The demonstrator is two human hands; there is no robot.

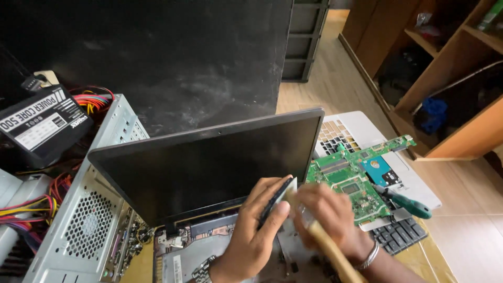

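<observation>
So the biggest thing in shot is the dark laptop (209, 167), opened up with its black screen tilted back toward the camera. Its bottom half is already stripped: the keyboard deck is off and you can see the bare chassis (201, 246) with metal shielding and connectors exposed near the hinge. Left of it sits a grey desktop PC case (89, 215) lying at an angle, bundles of coloured wires spilling out, with a black power supply unit (42, 123) resting up behind it.

On the right there's a white laptop shell (361, 131) with a green motherboard (356, 175) lying loose on top, a small hard drive with a blue label (378, 170) on it, and a green-handled screwdriver (411, 204) just beside that. A black keyboard (398, 236) pokes out underneath, near the table edge.

Down to the small stuff: the left hand (257, 230) is closed around a flat black part (275, 202), pinching it up on edge right over the open chassis. The right hand (330, 215) is wrapped around a brush with a pale wooden handle (327, 246), bristle end touching that part. It's blurry, so can't make out detail.

My read: teardown's mostly done, the dusting is underway, and reassembly is all left to do.
</observation>
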